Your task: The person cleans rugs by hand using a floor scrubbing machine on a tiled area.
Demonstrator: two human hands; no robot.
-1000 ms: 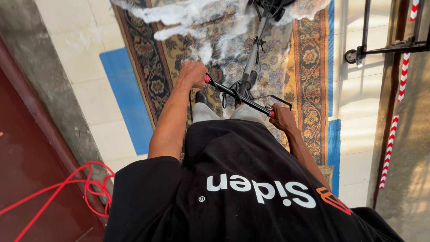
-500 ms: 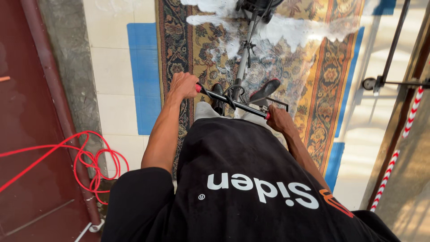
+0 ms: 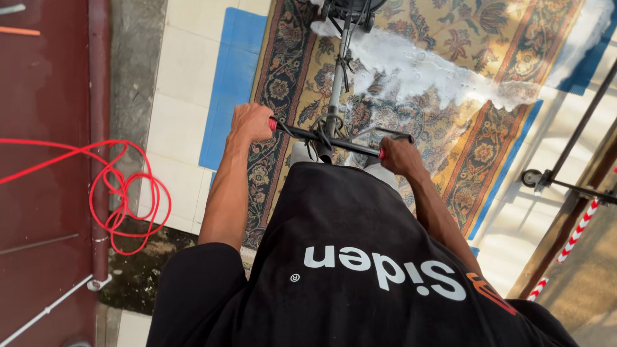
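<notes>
A floor scrubbing machine [image 3: 347,9] stands on a patterned carpet [image 3: 475,96], its grey pole [image 3: 335,83] rising to a black handlebar [image 3: 324,136] with red grips. My left hand [image 3: 249,122] is closed around the left grip. My right hand [image 3: 400,157] is closed around the right grip. White foam [image 3: 437,74] lies in a band across the wet carpet, just behind the machine's base. My black shirt hides the lower part of the carpet.
A red hose [image 3: 122,199] lies coiled on the dark red floor at the left. White and blue tiles [image 3: 193,96] border the carpet. A metal frame with a small wheel [image 3: 532,178] and a red-white striped post [image 3: 575,231] stand at the right.
The view has swung rightward relative to the floor: the carpet and machine now sit further right and the red hose shows more fully. Both hands have kept hold of the handlebar.
</notes>
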